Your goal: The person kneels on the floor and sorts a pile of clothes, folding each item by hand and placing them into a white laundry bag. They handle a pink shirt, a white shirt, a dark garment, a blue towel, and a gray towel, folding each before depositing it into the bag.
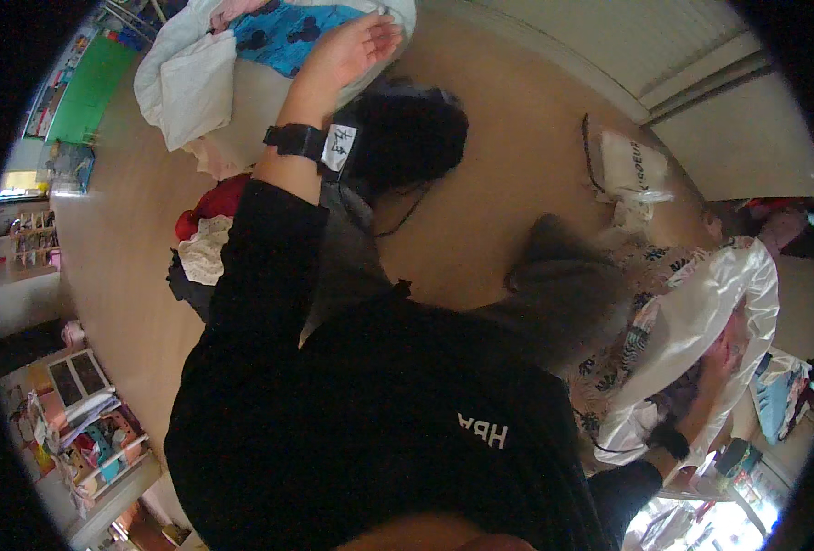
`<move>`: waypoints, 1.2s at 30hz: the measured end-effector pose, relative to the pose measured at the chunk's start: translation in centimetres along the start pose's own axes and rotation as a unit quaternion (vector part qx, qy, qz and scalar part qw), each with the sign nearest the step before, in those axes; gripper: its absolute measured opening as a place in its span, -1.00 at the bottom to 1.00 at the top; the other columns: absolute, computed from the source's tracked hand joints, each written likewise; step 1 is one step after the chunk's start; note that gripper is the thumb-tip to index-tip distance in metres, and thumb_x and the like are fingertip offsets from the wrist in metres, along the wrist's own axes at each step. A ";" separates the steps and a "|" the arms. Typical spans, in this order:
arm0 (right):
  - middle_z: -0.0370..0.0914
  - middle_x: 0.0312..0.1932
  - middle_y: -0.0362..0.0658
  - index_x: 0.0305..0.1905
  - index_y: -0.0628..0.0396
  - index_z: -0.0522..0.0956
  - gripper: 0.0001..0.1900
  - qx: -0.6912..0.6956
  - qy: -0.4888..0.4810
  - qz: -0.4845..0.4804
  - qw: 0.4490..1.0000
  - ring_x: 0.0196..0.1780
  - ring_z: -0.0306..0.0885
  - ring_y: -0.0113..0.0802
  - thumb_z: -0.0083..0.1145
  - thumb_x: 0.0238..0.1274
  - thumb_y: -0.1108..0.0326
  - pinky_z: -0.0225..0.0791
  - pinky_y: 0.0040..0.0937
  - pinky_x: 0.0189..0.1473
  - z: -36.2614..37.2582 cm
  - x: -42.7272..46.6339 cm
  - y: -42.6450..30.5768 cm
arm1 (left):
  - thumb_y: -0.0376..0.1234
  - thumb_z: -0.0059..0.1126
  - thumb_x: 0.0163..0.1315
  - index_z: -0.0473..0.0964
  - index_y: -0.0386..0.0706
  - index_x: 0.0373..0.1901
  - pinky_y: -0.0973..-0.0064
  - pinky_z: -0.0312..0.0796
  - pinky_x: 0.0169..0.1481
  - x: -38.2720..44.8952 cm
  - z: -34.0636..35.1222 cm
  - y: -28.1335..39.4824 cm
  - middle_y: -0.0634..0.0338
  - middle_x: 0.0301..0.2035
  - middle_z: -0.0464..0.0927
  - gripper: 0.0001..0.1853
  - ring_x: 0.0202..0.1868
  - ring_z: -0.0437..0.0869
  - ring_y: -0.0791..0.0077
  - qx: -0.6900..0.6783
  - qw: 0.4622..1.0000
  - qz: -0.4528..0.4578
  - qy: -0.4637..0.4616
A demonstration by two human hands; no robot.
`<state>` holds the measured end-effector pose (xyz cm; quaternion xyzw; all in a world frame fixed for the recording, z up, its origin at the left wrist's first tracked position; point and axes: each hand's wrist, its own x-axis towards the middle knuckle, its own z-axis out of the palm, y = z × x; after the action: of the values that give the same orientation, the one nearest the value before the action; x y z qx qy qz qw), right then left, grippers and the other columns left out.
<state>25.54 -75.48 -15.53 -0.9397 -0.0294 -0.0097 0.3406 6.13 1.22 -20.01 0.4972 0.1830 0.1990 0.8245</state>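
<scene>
My left hand (366, 45) is stretched out palm up, its fingers loosely curled and nothing in them. Below it lies a blue cloth with dark spots (283, 31), on a pale fabric-rimmed heap with a folded white cloth (197, 89). A dark strap with a marked label circles that wrist. On my other side, my right hand (720, 355) reaches among a white satin cloth (682, 344). Its fingers are partly covered by the satin, so their grip is unclear. A pale fabric with a dark leaf print (627, 351) lies beside the satin.
On the wooden floor (448, 234) sits a black bag-like item (414, 138). Red cloth (221, 206) and cream lace fabric (204, 251) lie near my left arm. A white printed pouch (631, 165) rests at right. A filled shelf unit (104, 441) stands lower left.
</scene>
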 end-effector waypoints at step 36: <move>0.56 -0.31 0.06 -0.09 0.12 0.51 -0.75 -0.043 -0.267 -0.410 0.871 -0.25 0.55 0.01 0.08 0.17 0.26 0.40 -0.19 -0.22 33.5 -3.1 -34.1 | 0.06 0.33 -0.15 0.43 -0.37 -0.02 0.17 0.40 0.05 1.2 -11.2 -20.5 -0.15 -0.07 0.51 -0.23 -0.03 0.55 -0.01 0.503 0.831 -0.183 0.154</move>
<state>20.25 -28.03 -19.62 -0.8234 -0.5018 0.1018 0.2446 4.54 1.47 -43.32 0.7633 0.4701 -0.0006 0.4432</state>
